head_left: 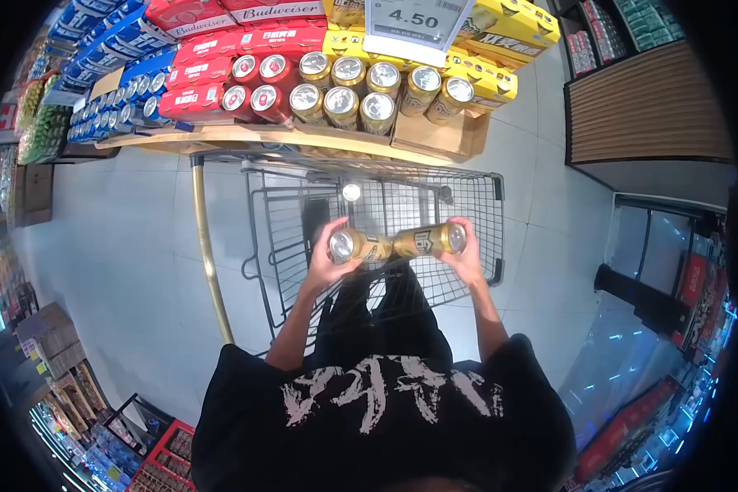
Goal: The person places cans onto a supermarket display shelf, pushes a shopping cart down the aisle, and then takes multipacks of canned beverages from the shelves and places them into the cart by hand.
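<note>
Two gold cans are held above a wire shopping cart [484, 197]. My left hand [330, 256] is wrapped round the left can [375, 248], whose silver top faces left. The right can [418, 242] is in my right hand [465, 254], its silver end turned to the right. Both cans lie tilted nearly sideways, with their inner ends close together; whether they touch I cannot tell. Beyond the cart, several gold cans [341, 105] stand upright on the display shelf beside red cans [264, 100].
A wooden shelf edge [246, 135] runs across the top, with red cartons [201, 74], yellow cartons [512, 33] and a price sign [414, 23] showing 4.50. A brass-coloured post [209, 254] stands left of the cart. An open cardboard tray [443, 141] is on the shelf.
</note>
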Available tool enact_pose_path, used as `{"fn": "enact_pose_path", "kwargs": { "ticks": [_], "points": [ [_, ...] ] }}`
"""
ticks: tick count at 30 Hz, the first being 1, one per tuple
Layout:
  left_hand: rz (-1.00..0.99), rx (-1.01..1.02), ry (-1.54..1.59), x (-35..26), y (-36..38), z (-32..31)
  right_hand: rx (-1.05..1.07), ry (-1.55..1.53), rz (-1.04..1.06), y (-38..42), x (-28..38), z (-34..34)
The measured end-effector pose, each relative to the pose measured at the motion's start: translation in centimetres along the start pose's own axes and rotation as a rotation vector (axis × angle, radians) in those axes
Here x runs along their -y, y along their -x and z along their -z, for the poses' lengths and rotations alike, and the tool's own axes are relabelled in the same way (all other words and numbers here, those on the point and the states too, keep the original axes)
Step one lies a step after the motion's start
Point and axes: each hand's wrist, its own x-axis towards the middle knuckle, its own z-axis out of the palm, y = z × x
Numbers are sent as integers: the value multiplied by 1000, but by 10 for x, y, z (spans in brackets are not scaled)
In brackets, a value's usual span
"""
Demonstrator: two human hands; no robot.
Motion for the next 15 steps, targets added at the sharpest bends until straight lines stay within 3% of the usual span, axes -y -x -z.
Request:
{"fn": "enact_pose_path", "kwargs": {
  "ticks": [2, 3, 5, 6, 9, 10, 13, 15],
  "points": [
    [48, -10, 227, -38, -9, 3, -10, -12, 47, -8, 32, 8],
    [-29, 26, 326, -76, 26, -25, -10, -89, 63, 38, 77, 27],
    [-67, 30, 497, -94, 32, -23, 23, -365, 80, 53, 97, 20],
    [-192, 52, 489, -95, 33, -24, -59, -548, 92, 63, 111, 1],
    [-74, 162, 847, -148, 49, -50, 120, -1132, 64, 77, 131, -26],
    [-35, 136, 850, -151, 53, -57, 86, -1285, 37, 85, 151, -40],
    [94, 160, 1138, -161, 64, -76, 31, -1235, -111, 98, 166, -53],
    [186, 161, 1237, -164, 68, -83, 160, -1464, -146, 97, 155, -59]
  ]
}}
